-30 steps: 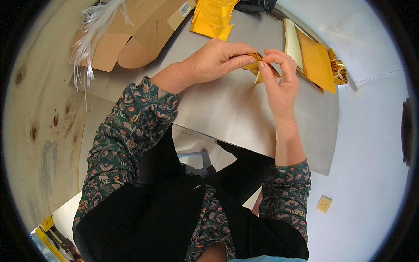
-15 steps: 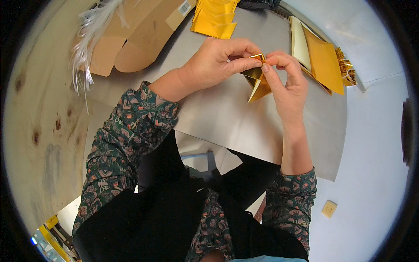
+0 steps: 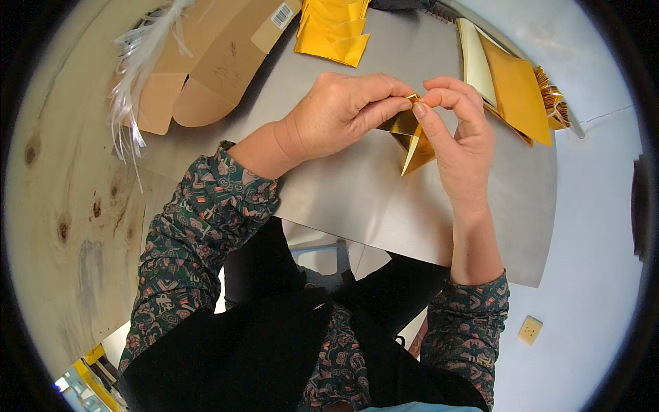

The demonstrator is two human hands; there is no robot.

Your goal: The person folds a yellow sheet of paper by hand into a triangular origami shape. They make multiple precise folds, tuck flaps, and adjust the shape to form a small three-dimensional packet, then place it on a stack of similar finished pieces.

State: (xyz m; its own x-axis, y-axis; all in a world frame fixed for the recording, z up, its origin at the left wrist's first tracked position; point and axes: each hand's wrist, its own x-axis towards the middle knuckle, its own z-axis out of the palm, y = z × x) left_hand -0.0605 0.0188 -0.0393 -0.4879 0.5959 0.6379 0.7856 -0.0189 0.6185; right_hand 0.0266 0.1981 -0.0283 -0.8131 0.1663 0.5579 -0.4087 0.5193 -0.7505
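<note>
Between my two hands, above the metal tabletop, is a sheet of shiny gold foil paper [image 3: 424, 152], partly folded, with a pale underside showing along one edge. My left hand [image 3: 350, 110] pinches it from the left between thumb and index finger. From the right, my right hand [image 3: 456, 134] pinches the same upper corner, thumb and index fingertip nearly meeting the left fingertips. A small folded tip of gold pokes up between the fingers. Some of the paper is hidden behind my right hand.
On the metal table [image 3: 343, 185], overlapping folded gold pieces [image 3: 333, 31] lie at the far side. Flat gold sheets [image 3: 515, 89] and a bundle of pleated gold pieces [image 3: 552, 99] lie at the far right. An open cardboard box [image 3: 220, 75] and white ribbon strands [image 3: 134, 82] occupy the far left.
The view has shifted slightly, so most things sit a little lower. Both hands still pinch the gold paper's corner, and its hanging part has opened and turned slightly.
</note>
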